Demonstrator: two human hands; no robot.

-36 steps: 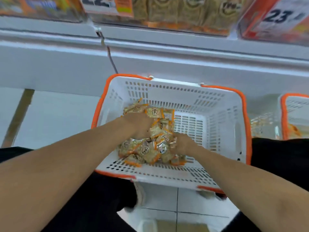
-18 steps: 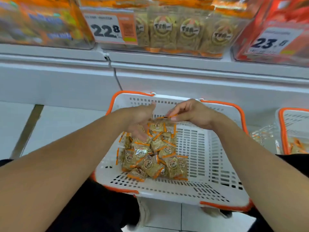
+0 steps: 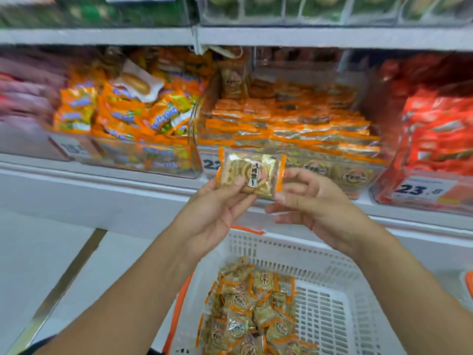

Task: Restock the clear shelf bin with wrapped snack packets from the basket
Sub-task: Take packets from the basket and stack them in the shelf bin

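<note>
I hold one clear-wrapped snack packet (image 3: 252, 172) with orange ends up in front of the clear shelf bin (image 3: 320, 172). My left hand (image 3: 217, 213) pinches its lower left side, thumb on the front. My right hand (image 3: 314, 203) pinches its right edge with curled fingers. The bin behind it holds several rows of the same packets, stacked flat and nearly up to its front wall. Below my hands sits the white basket (image 3: 320, 257) with an orange rim, and a heap of the same packets (image 3: 250, 311) lies in its left half.
A bin of orange and yellow packs (image 3: 122, 116) stands left of the target bin, and a bin of red packs (image 3: 430, 139) with a 23.0 price label (image 3: 419, 189) stands right. An upper shelf (image 3: 230, 37) overhangs. A second basket's rim (image 3: 468, 283) shows at far right.
Both hands rose out of the basket with one packet, up to the front of the shelf bin. The view tilted up from the basket to the shelf.
</note>
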